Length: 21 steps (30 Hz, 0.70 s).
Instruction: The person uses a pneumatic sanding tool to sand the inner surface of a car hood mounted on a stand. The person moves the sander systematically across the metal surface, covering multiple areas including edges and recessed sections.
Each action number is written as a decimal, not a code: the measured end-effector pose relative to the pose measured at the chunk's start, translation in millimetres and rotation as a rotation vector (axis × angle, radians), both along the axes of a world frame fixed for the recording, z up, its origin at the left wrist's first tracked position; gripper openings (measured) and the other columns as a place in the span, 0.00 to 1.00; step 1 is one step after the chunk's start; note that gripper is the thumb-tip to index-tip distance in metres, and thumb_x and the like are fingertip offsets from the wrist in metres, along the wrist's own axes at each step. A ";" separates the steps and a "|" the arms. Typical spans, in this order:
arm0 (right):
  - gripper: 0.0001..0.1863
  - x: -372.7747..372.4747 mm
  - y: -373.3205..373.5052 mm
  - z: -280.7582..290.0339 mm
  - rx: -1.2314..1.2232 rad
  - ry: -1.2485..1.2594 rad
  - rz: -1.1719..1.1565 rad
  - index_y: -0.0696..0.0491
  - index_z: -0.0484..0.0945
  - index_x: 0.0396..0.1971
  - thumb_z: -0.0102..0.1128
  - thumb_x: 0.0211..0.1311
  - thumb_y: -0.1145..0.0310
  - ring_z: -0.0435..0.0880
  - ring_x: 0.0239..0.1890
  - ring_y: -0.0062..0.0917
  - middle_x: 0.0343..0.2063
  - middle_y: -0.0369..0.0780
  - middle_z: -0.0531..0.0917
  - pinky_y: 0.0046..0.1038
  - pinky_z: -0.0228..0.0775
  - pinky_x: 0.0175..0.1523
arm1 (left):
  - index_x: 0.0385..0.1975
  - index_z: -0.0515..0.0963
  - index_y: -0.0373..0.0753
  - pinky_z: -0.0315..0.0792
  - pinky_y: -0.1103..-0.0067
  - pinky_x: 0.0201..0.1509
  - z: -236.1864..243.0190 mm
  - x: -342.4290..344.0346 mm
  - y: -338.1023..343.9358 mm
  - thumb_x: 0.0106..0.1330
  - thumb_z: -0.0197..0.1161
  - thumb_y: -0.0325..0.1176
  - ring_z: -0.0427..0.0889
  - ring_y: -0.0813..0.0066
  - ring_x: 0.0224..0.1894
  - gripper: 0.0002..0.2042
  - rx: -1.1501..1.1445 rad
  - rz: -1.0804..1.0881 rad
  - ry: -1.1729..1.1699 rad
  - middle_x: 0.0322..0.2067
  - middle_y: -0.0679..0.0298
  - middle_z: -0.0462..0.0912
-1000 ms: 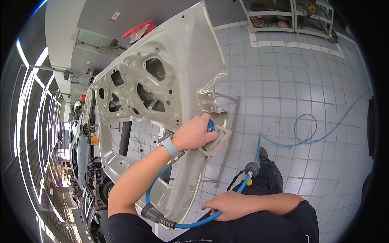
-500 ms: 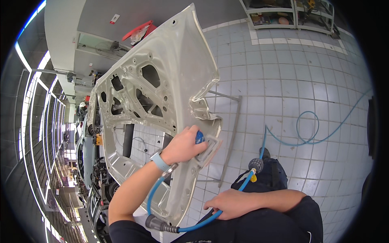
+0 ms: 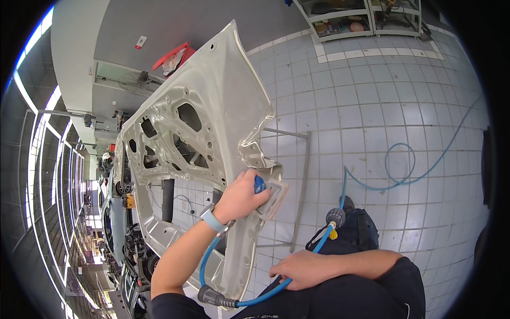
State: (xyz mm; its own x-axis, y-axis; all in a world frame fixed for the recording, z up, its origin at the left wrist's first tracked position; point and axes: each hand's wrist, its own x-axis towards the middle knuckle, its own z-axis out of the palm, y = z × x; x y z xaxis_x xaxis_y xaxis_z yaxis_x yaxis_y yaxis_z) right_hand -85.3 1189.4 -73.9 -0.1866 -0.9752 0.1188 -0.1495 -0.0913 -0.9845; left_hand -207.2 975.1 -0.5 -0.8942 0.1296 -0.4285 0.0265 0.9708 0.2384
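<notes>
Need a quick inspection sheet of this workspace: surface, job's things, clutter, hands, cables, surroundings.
Surface: pale tiled floor; no bench in view.
Job's things: bare car door panel, inner side with cut-outs facing the camera, standing tilted on a thin metal stand; blue-topped air tool pressed on the panel's lower corner.
Clutter: nothing seen beside the panel.
Hands: left hand, grip closed over the tool, watch on the wrist; right hand holds the blue air hose low, near the body.
Cables: the hose runs from tool to coupling, then loops loosely across the floor.
Surroundings: shelf rack at top, cars at left, red-edged panel behind.
</notes>
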 end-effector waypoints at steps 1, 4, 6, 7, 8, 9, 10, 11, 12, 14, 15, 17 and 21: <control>0.22 1.7 -1.9 -0.3 0.001 0.019 -0.002 0.57 0.80 0.51 0.69 0.57 0.66 0.88 0.41 0.48 0.35 0.49 0.87 0.49 0.79 0.43 | 0.54 0.74 0.32 0.77 0.61 0.57 -2.4 0.9 2.1 0.65 0.69 0.45 0.82 0.41 0.50 0.26 0.005 -0.003 0.031 0.49 0.42 0.81; 0.21 3.9 -5.4 -1.5 -0.010 0.051 -0.008 0.57 0.80 0.50 0.70 0.58 0.65 0.87 0.40 0.49 0.33 0.49 0.86 0.49 0.78 0.42 | 0.55 0.73 0.34 0.81 0.57 0.48 -12.1 1.8 10.8 0.65 0.69 0.48 0.85 0.39 0.42 0.27 -0.022 -0.091 0.182 0.48 0.43 0.80; 0.21 3.5 -6.1 -2.1 -0.012 0.063 0.002 0.57 0.80 0.50 0.70 0.58 0.65 0.87 0.40 0.49 0.33 0.49 0.86 0.49 0.78 0.42 | 0.55 0.72 0.35 0.82 0.57 0.43 -17.1 -0.3 16.9 0.64 0.70 0.47 0.86 0.40 0.38 0.27 -0.046 -0.106 0.242 0.47 0.44 0.80; 0.21 3.4 -6.4 -2.1 -0.006 0.067 0.013 0.57 0.80 0.49 0.70 0.57 0.65 0.87 0.40 0.49 0.33 0.49 0.86 0.49 0.78 0.42 | 0.56 0.72 0.35 0.83 0.58 0.41 -19.2 -0.4 20.1 0.64 0.71 0.47 0.86 0.41 0.36 0.27 -0.047 -0.118 0.290 0.47 0.45 0.80; 0.21 3.3 -6.4 -2.0 0.017 0.062 0.034 0.57 0.80 0.49 0.70 0.57 0.66 0.87 0.40 0.49 0.34 0.49 0.86 0.49 0.78 0.43 | 0.55 0.72 0.35 0.83 0.58 0.40 -20.7 0.1 23.4 0.64 0.71 0.46 0.86 0.42 0.35 0.27 -0.081 -0.116 0.298 0.46 0.45 0.80; 0.20 3.4 -6.5 -1.6 0.006 0.088 0.031 0.57 0.80 0.49 0.69 0.58 0.66 0.88 0.41 0.47 0.35 0.47 0.87 0.47 0.79 0.43 | 0.54 0.72 0.34 0.83 0.59 0.38 -21.7 2.0 26.8 0.64 0.71 0.45 0.86 0.42 0.34 0.27 -0.105 -0.118 0.323 0.45 0.46 0.79; 0.18 3.7 -6.3 -0.9 0.012 0.105 0.039 0.57 0.79 0.48 0.68 0.58 0.67 0.88 0.41 0.45 0.35 0.46 0.87 0.45 0.80 0.43 | 0.54 0.72 0.34 0.84 0.60 0.36 -21.9 4.3 29.9 0.64 0.71 0.45 0.86 0.43 0.33 0.26 -0.131 -0.120 0.348 0.44 0.46 0.79; 0.17 4.1 -5.7 -0.2 0.018 0.123 0.046 0.57 0.79 0.47 0.66 0.58 0.68 0.89 0.41 0.42 0.36 0.44 0.88 0.43 0.81 0.43 | 0.53 0.71 0.34 0.84 0.60 0.35 -22.0 5.7 33.0 0.64 0.71 0.44 0.86 0.43 0.32 0.26 -0.143 -0.115 0.356 0.44 0.46 0.78; 0.17 4.6 -5.0 0.5 0.018 0.117 0.052 0.57 0.79 0.47 0.67 0.58 0.68 0.89 0.41 0.42 0.36 0.44 0.88 0.43 0.81 0.43 | 0.52 0.71 0.33 0.83 0.60 0.34 -22.1 7.3 36.5 0.64 0.71 0.44 0.87 0.44 0.32 0.26 -0.154 -0.111 0.365 0.43 0.46 0.78; 0.17 4.4 -2.1 1.7 0.018 0.109 0.067 0.58 0.79 0.46 0.67 0.57 0.68 0.89 0.41 0.43 0.35 0.45 0.88 0.43 0.80 0.43 | 0.53 0.70 0.32 0.83 0.61 0.33 -20.4 10.5 42.0 0.64 0.71 0.44 0.86 0.44 0.32 0.26 -0.183 -0.080 0.356 0.44 0.46 0.77; 0.18 3.8 0.0 2.2 0.013 0.093 0.078 0.58 0.79 0.47 0.68 0.57 0.68 0.88 0.42 0.45 0.36 0.47 0.87 0.45 0.80 0.44 | 0.53 0.70 0.32 0.82 0.60 0.34 -18.9 12.3 44.5 0.65 0.70 0.44 0.86 0.43 0.33 0.26 -0.203 -0.057 0.337 0.45 0.46 0.77; 0.21 2.8 4.4 3.7 0.010 0.058 0.107 0.58 0.79 0.49 0.69 0.56 0.68 0.87 0.44 0.50 0.37 0.51 0.86 0.48 0.79 0.45 | 0.55 0.70 0.32 0.82 0.59 0.35 -15.0 16.4 48.8 0.66 0.70 0.44 0.85 0.43 0.34 0.26 -0.242 -0.023 0.331 0.46 0.45 0.77; 0.21 3.7 8.9 8.0 0.021 0.077 0.118 0.58 0.79 0.49 0.69 0.56 0.68 0.86 0.45 0.49 0.39 0.51 0.86 0.48 0.79 0.46 | 0.55 0.70 0.32 0.82 0.59 0.34 -6.1 25.2 52.7 0.67 0.69 0.45 0.86 0.43 0.34 0.26 -0.319 0.007 0.342 0.46 0.45 0.76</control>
